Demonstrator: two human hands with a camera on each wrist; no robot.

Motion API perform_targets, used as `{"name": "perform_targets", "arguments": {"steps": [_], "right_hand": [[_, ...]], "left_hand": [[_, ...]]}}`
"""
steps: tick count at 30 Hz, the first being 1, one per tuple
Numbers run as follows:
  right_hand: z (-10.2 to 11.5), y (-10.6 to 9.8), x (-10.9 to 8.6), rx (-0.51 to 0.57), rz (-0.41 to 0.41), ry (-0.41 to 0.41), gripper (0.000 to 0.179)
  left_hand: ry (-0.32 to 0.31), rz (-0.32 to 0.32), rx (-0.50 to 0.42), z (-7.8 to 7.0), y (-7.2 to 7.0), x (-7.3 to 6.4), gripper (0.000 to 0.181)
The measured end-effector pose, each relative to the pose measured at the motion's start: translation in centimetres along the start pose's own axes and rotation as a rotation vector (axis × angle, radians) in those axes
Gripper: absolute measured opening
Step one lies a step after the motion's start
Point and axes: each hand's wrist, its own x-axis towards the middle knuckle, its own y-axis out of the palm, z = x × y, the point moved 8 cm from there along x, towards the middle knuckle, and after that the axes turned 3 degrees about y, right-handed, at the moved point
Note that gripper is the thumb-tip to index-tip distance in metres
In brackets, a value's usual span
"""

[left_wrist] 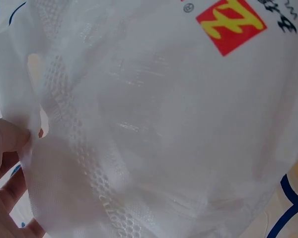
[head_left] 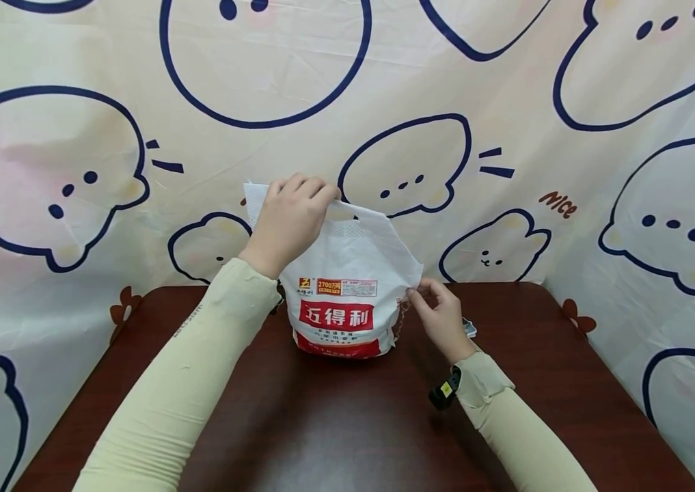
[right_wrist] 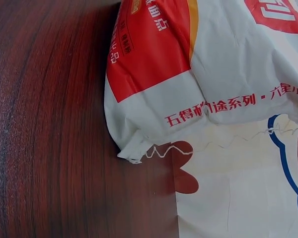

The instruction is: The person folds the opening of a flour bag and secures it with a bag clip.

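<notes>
A white flour bag (head_left: pixel 353 253) with red printed panels stands upright on the table. My left hand (head_left: pixel 294 215) grips its top edge beside the handle slot. In the left wrist view, the fingers (left_wrist: pixel 2 144) are at the slotted edge and the white plastic fills most of the picture. My right hand (head_left: pixel 439 314) pinches the bag's right side edge just below the upper corner. A crinkled loose thread (head_left: pixel 401 324) runs along that side. The right wrist view shows the thread (right_wrist: pixel 169 149) stretching from the bag's bottom corner to a fingertip at the right edge.
The dark brown wooden table (head_left: pixel 335 424) extends around the bag. Behind it hangs a cream cloth (head_left: pixel 507 89) with blue cartoon outlines. A small pale object (head_left: pixel 469 329) lies behind my right wrist, which wears a black strapped device (head_left: pixel 445 389).
</notes>
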Motion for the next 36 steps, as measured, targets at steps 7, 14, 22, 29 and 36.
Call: {"name": "perform_targets", "arguments": {"steps": [7,14,22,29,36], "right_hand": [[0.1,-0.1,0.0,-0.016,-0.029,-0.012,0.01],[0.2,-0.2,-0.1,-0.027,-0.032,-0.021,0.009],[0.8,-0.5,-0.1,-0.056,-0.047,-0.055,0.008],[0.8,-0.5,-0.1,-0.057,-0.044,-0.047,0.01],[1.0,-0.6,-0.1,-0.041,-0.059,-0.1,0.013]], "left_hand": [[-0.013,0.001,-0.007,-0.1,-0.5,0.0,0.02],[-0.029,0.011,-0.032,0.0,-0.5,-0.1,0.021],[-0.033,-0.008,-0.119,0.0,-0.5,0.1,0.02],[-0.021,-0.02,-0.11,0.0,-0.3,0.2,0.019],[-0.02,-0.036,-0.12,0.1,-0.4,0.2,0.018]]}}
